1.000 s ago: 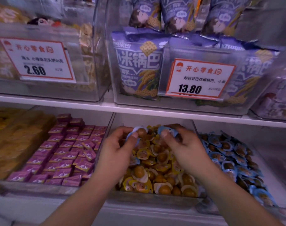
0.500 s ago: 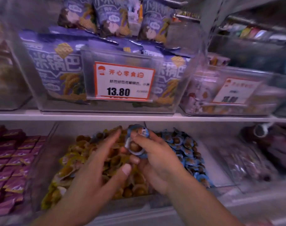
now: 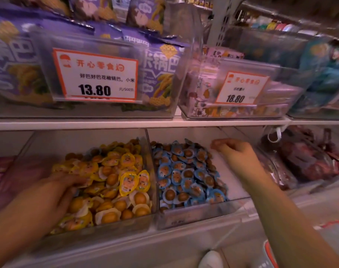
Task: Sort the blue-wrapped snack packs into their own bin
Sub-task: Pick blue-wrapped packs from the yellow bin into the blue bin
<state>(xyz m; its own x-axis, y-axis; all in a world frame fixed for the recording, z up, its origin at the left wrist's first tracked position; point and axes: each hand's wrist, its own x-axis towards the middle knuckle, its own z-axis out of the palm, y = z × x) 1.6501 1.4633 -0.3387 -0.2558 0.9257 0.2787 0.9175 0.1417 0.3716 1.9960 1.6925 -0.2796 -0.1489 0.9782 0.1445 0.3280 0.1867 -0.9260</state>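
Small round blue-wrapped snack packs (image 3: 186,176) fill the left part of a clear bin (image 3: 193,213) on the lower shelf. The clear bin (image 3: 106,231) to its left holds yellow-wrapped packs (image 3: 116,176). My right hand (image 3: 236,151) hovers over the back right of the blue bin, its fingers loosely curled downward with nothing visible in them. My left hand (image 3: 54,190) rests flat on the left side of the yellow pile, its fingertips among the packs. No blue pack shows in the yellow bin.
A white shelf edge (image 3: 164,123) runs just above both bins. Above it stand clear bins of purple bags (image 3: 161,74) with price tags 13.80 (image 3: 95,74) and 18.80 (image 3: 240,89). A bin of dark red packs (image 3: 308,161) sits on the right.
My right hand carried the blue packs rightward from the yellow bin to over the blue bin and no longer holds them. My left hand dropped onto the yellow pile. The view swung right.
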